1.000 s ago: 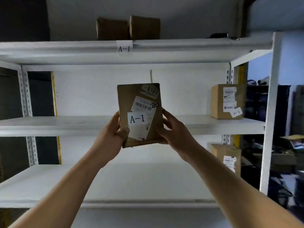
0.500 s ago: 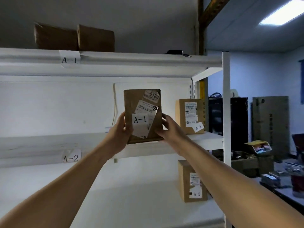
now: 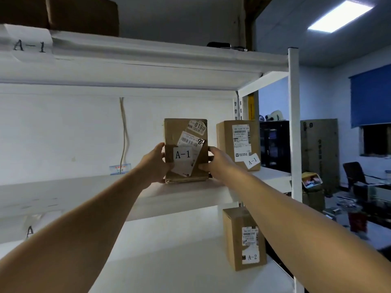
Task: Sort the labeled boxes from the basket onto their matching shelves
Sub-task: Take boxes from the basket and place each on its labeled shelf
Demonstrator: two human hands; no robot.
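So we're holding the brown A-1 box [image 3: 186,151] upright with both hands, one on each side, and its bottom edge is sitting right on the front part of the middle shelf [image 3: 63,193], or so close to it we can't tell if there's any gap. Our left hand [image 3: 155,166] is wrapping the left edge, thumb across the front face and the other fingers tucked behind where we can't see them. Our right hand [image 3: 215,162] is doing the same on the right edge, thumb pressing the lower front corner, fingers curling round the side. The white A-1 tag is facing us, with a couple of shipping stickers and a handwritten 80 above it. Just beside it on the right, on the same shelf, there's a second cardboard box [image 3: 238,144] standing upright, wearing its own little A-1 tag, and the two aren't touching. Above us the top shelf [image 3: 169,58] is carrying a paper A-1 label [image 3: 28,45] on its front lip, with two dark boxes [image 3: 84,15] sitting on top near the left. Down on the lower shelf [image 3: 169,261] an A-2 box [image 3: 243,237] is standing near the right end. A white upright post [image 3: 295,134] is framing the right side of the rack, and behind it the room is looking pretty cluttered and dim.
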